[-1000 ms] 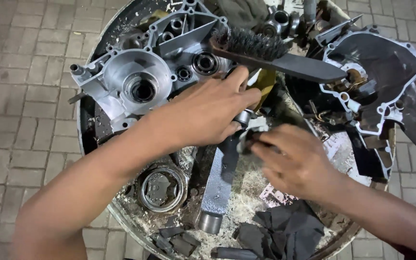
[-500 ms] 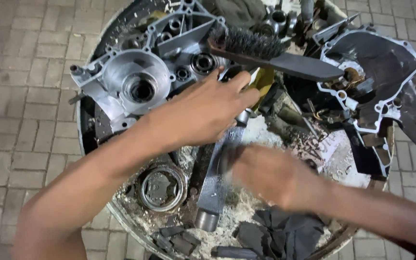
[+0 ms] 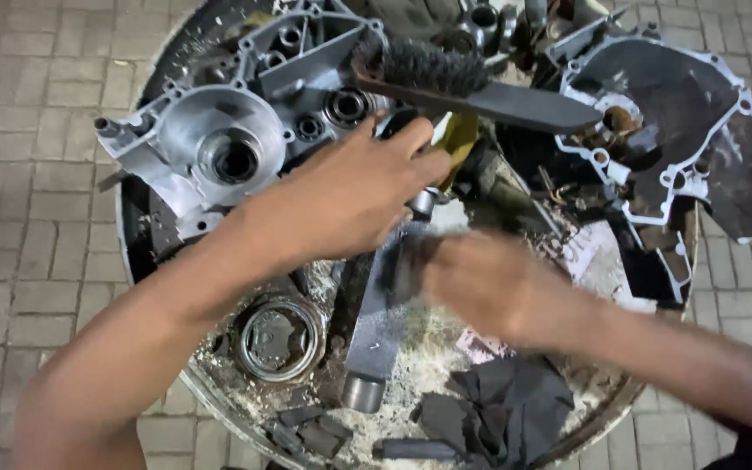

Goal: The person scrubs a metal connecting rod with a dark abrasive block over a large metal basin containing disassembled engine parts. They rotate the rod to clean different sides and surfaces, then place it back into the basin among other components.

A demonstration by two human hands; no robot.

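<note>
A long grey metal bar [image 3: 376, 335] with a cylindrical lower end lies across a round metal pan [image 3: 219, 402]. My left hand [image 3: 350, 196] grips the bar's upper end and holds it down. My right hand [image 3: 489, 287] is blurred with motion; it presses a small dark scrap [image 3: 402, 265] against the middle of the bar. The part of the bar under both hands is hidden. Pale dust lies around the bar's lower end.
A silver engine case half [image 3: 219, 144] rests at the pan's upper left, with a wire brush [image 3: 472, 83] lying across the top. A dark engine cover [image 3: 681, 130] sits at the right. A round ring part [image 3: 276, 338] and dark scraps [image 3: 506, 405] lie low in the pan. Paving bricks [image 3: 28, 174] surround it.
My right hand has slid leftward along the bar with the dark scrap and is now blurred. My left hand has stayed on the bar's upper end.
</note>
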